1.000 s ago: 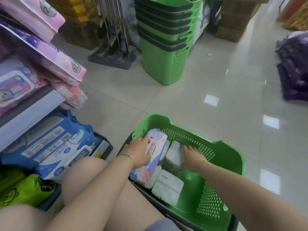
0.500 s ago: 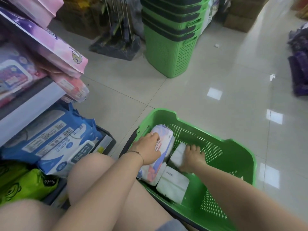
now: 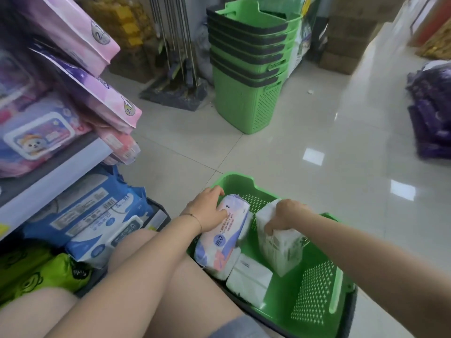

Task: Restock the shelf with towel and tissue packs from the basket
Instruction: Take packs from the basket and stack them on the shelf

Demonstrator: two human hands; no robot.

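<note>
Basket (image 3: 335,284) runs off the lower edge. Left hand (image 3: 207,211) grips the towel pack (image 3: 223,237); right hand (image 3: 283,217) clamps a tissue pack (image 3: 280,250), hiding its top.

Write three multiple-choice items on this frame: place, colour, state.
1. Where is the pink-and-purple soft towel pack?
A) on the shelf B) on the tiled floor C) in the green perforated plastic basket
2. What colour is the stack of nested plastic baskets at the back?
A) green B) red C) blue
3. What is the right hand doing?
A) hanging open B) gripping the white plastic-wrapped tissue pack C) resting on a knee
Key: 1 C, it lies inside the basket's rim, gripped by the left hand; 2 A, each is green with a dark rim; 3 B, its fingers curl round the pack's top.
</note>
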